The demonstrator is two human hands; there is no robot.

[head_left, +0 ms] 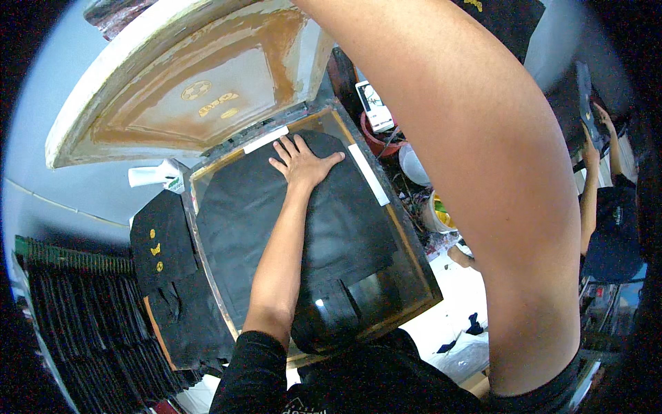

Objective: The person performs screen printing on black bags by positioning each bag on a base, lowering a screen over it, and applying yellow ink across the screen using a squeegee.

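while the left hand (302,168) splays on black fabric (348,221), grip released, the right arm (489,131) extends, grip unseen.

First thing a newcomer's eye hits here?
Probably the bare right arm, looming huge on the right side. Next, the tilted-up, brown-stained screen frame at upper left, then the left hand spread flat on black fabric near the centre.
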